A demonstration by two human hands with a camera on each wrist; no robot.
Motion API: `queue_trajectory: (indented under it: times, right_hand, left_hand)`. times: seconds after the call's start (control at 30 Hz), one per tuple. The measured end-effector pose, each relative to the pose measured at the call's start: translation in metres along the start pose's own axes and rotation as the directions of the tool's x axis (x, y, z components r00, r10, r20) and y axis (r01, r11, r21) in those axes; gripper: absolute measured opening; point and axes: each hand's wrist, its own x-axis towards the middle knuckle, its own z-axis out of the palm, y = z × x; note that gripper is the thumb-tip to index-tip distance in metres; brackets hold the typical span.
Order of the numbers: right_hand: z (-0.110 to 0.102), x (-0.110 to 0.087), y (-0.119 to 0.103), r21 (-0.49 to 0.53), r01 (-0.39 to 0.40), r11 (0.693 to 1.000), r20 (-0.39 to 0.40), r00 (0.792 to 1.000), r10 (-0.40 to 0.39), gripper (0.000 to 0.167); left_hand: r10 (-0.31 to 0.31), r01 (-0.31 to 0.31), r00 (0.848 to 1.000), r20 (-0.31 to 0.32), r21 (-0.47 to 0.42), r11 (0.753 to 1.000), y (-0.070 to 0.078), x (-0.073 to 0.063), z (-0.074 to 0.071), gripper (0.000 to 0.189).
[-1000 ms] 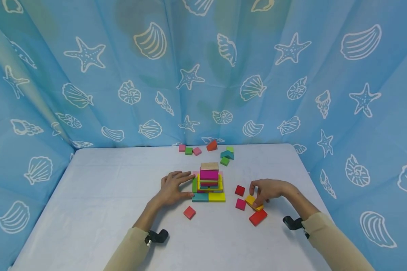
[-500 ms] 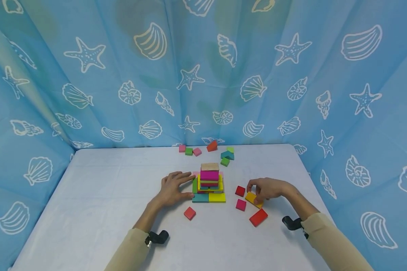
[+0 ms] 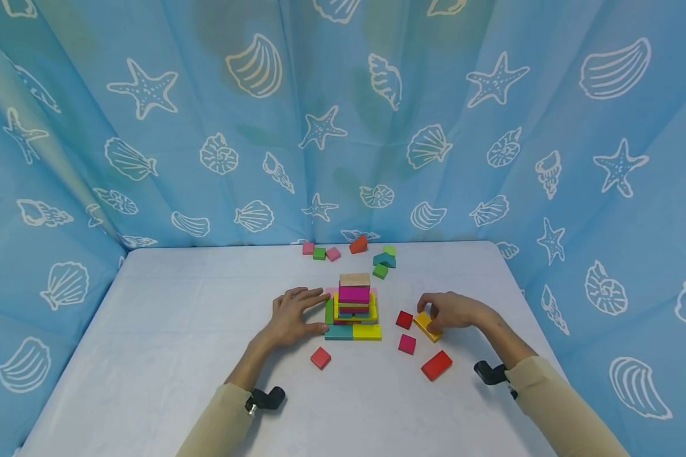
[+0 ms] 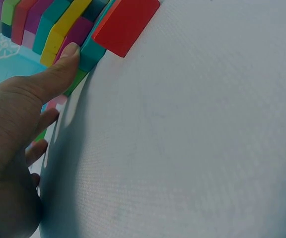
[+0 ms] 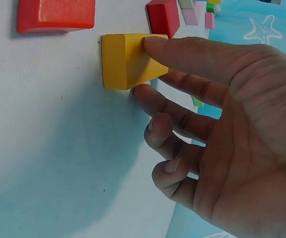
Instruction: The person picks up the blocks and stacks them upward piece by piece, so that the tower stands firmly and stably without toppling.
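A layered stack of coloured wooden blocks point(image 3: 354, 294) stands mid-table, a bare wood piece on top. At its left side my left hand point(image 3: 293, 319) has its fingers spread, thumb tip right at the lower layers in the left wrist view. My right hand point(image 3: 456, 311) pinches a yellow wooden block point(image 5: 125, 62) by thumb and fingers, low over the table to the right of the stack. Around that block lie a dark red block point(image 3: 404, 319), a magenta block point(image 3: 407, 344) and a longer red block point(image 3: 437, 365).
A coral-red block point(image 3: 321, 358) lies in front of the stack. Behind it are several small blocks, among them a teal triangle point(image 3: 384, 259) and an orange wedge point(image 3: 358, 244). A blue shell-print curtain point(image 3: 320, 158) hangs along the table's back edge.
The yellow block, first overlapping the longer red block, has shifted away from it toward the back with my right hand. My left hand has stayed at the stack.
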Motion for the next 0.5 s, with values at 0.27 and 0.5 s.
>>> queue_trajectory:
  times: [0.27,0.5]
  right_hand:
    - [0.0,0.003,-0.003,0.012,-0.008,1.0,-0.012,1.0,0.008,0.042]
    - [0.007,0.013,-0.009,0.028,0.085,0.996,-0.077,0.994,-0.083,0.055]
  left_hand:
    - [0.012,-0.012,1.0,-0.013,0.004,1.0,0.001,-0.001,-0.001,0.075]
    - [0.015,-0.015,1.0,-0.014,-0.002,1.0,0.001,-0.001,-0.001,0.074]
